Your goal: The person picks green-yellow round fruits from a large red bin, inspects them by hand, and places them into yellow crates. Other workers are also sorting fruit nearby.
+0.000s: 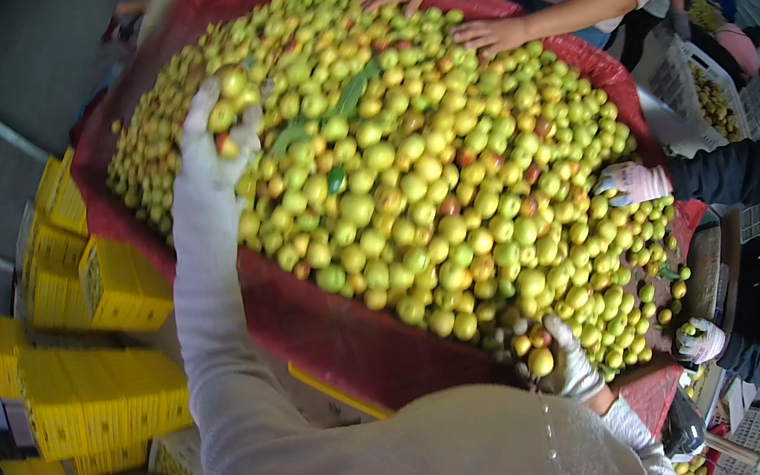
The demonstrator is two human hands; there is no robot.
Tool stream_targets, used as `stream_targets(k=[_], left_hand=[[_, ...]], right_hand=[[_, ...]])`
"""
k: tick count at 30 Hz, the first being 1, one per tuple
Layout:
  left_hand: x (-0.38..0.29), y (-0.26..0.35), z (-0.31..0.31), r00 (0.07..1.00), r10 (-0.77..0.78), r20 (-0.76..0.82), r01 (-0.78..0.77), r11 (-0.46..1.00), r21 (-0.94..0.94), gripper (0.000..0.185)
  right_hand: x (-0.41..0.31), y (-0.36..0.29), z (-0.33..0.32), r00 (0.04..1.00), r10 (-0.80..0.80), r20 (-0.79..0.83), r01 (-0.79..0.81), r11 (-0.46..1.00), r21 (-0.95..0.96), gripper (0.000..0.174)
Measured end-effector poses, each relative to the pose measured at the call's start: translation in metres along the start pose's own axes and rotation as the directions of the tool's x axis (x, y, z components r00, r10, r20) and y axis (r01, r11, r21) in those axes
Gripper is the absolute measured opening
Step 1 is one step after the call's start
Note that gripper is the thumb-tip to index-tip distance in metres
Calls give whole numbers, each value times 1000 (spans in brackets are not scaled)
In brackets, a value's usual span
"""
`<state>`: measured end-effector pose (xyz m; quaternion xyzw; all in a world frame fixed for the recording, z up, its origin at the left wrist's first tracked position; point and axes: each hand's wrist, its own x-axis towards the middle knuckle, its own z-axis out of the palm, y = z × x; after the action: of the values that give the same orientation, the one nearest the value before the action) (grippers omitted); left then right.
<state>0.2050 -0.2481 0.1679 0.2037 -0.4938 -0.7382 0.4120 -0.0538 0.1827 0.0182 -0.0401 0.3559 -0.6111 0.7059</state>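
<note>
A big heap of green-yellow jujube-like fruit, some of it reddish, fills a surface lined with red sheeting. My left hand, in a whitish glove, reaches over the upper left of the heap with several fruits held in its curled fingers. At the lower edge of the heap, close to my body, my right hand, also gloved, is curled around a few fruits, one yellow and others redder. Green leaves lie among the fruit between my left hand and the far side.
Across the heap, a person in pink rests bare hands on the fruit. To the right, a person in dark sleeves has gloved hands at the heap. Yellow crates are stacked at left; a white crate holding fruit stands at upper right.
</note>
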Motion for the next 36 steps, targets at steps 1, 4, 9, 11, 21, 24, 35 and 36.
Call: stream_targets(k=[1, 4, 9, 11, 21, 24, 35, 36], left_hand=[[-43, -7, 17, 994, -105, 40, 111, 963, -245, 49], [-190, -48, 18, 958, -263, 117, 287, 841, -458, 53], [-374, -124, 10, 713, -610, -346, 353, 738, -575, 60], [-390, -147, 13, 651, -516, -556, 327, 852, -408, 63], [-328, -73, -37, 748, -297, -594, 525, 812, 255, 60], [-249, -55, 4, 931, -197, -307, 306, 880, 362, 39], [96, -91, 59, 977, 98, -187, 183, 51, 982, 27], [120, -91, 47, 968, 4, -251, 245, -233, 941, 29]], right_hand=[[1, 0, 2, 997, 1, 75, 2, 999, -40, 55], [3, 2, 29, 970, 219, 103, -197, 962, -190, 51], [38, 45, 113, 798, 590, 119, -428, 695, -578, 45], [58, 82, 126, 725, 643, 247, -403, 687, -604, 49], [91, 6, 158, 941, -24, 339, 335, 222, -916, 41], [156, -30, 157, 776, -330, 537, 300, -556, -775, 43], [214, -76, 191, 971, 37, 236, 177, -775, -607, 55], [209, -74, 198, 971, 50, 236, 190, -759, -623, 52]])
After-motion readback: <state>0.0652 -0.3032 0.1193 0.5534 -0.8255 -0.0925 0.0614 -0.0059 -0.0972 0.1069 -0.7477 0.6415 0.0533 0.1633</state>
